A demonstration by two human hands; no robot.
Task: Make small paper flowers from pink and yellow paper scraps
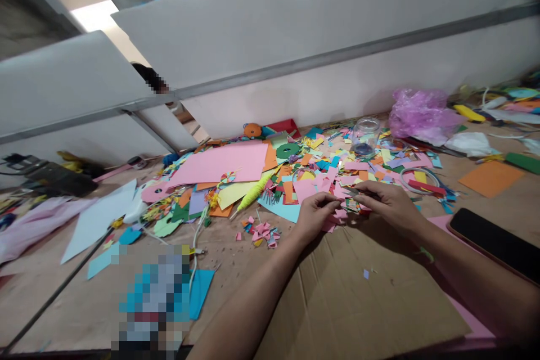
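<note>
There is one view, from a camera worn on the person's head. It looks forward and down over the table [50, 292], from the near edge toward the white partition [295, 34] at the far side. The left hand [314, 215] and the right hand [390, 202] are close to the lens, a little below the middle of the picture, and both forearms enter from the bottom edge. The view is wide and tilted: the far edge of the table rises toward the right. The phone [493, 242] lies near the right border.
</note>
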